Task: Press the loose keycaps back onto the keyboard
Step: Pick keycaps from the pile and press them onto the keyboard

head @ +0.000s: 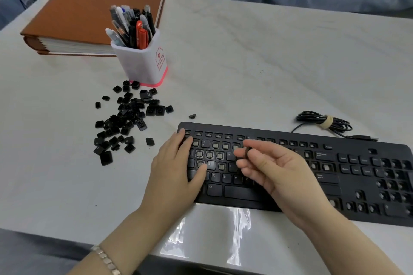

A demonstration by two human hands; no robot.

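A black keyboard [330, 187] lies on the white table, with many bare switch sockets and some keys in place. My left hand [176, 169] rests flat on its left end, fingers straight over the keys. My right hand [274, 169] hovers above the middle of the letter rows and pinches a small black keycap [247, 152] between thumb and fingers. A heap of loose black keycaps [127, 118] lies on the table to the left of the keyboard, with a single keycap [192, 116] just beyond the keyboard's top left corner.
A white pen cup [143, 62] full of pens stands behind the heap. A thick brown binder [89, 11] lies at the back left. The keyboard's coiled cable [324, 121] sits behind its right half. The table's front edge [223, 259] is close to me.
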